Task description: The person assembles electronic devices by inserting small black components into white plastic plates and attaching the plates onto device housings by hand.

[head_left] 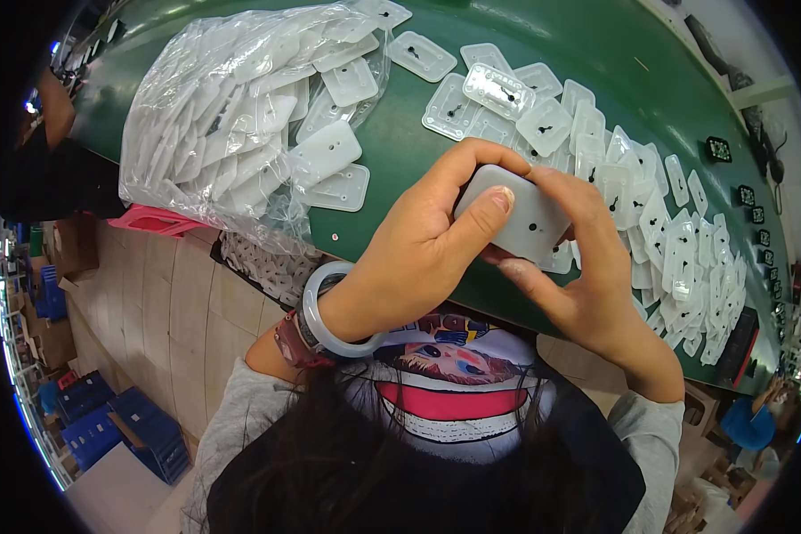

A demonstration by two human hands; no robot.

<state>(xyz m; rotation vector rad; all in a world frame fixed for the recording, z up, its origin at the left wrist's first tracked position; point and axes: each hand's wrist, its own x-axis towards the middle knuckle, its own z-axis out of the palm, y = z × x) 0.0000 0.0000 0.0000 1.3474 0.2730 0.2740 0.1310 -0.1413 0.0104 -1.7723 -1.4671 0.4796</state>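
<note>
Above the near edge of the green bench (400, 151), both hands pinch one white plastic plate (523, 214) between them. The left hand (418, 254) grips its left end, thumb pressed on top and fingers curled round the far edge; a pale bangle (329, 311) circles that wrist. The right hand (587, 276) holds the right end, fingers closed over the top and thumb reaching underneath. At the bench's far left corner lies a clear plastic bag (231, 116), stuffed with more white plates, its mouth spilling a few onto the green. Loose plates (614, 169) spread in a heap along the right side toward the far edge.
</note>
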